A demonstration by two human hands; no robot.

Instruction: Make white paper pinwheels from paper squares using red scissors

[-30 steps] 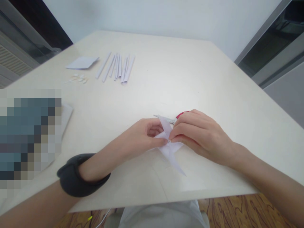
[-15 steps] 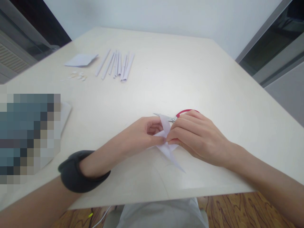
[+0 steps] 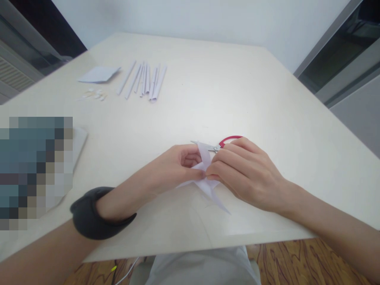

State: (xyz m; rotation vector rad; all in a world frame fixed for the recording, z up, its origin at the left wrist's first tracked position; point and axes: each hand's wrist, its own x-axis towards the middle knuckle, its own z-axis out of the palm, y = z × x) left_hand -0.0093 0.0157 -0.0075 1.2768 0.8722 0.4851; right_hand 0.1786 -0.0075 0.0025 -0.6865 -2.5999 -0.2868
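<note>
Barely changed from half a second ago: both hands slightly nearer the table's front edge, more of the red-handled scissors (image 3: 223, 144) uncovered behind the right knuckles. Left hand (image 3: 175, 168) resting on its outer edge, thumb and forefinger closed in a pinch on the folded white paper shape (image 3: 208, 183), a dark grey band (image 3: 95, 213) around the wrist. Right hand (image 3: 246, 174) arched over from the other side, fingertips (image 3: 211, 168) pressed onto the same fold, meeting the left thumb at the middle. Paper held just above or on the cream tabletop (image 3: 231, 87), one pointed flap up between the hands, another trailing toward the near edge. Scissors lying flat, touching or just behind the right fingers. Well apart at the far left: a row of rolled white paper tubes (image 3: 144, 81), a flat folded white sheet (image 3: 97, 74), tiny pale scraps (image 3: 95, 95). Wide bare surface to the right and beyond the hands; front edge close below the wrists.
</note>
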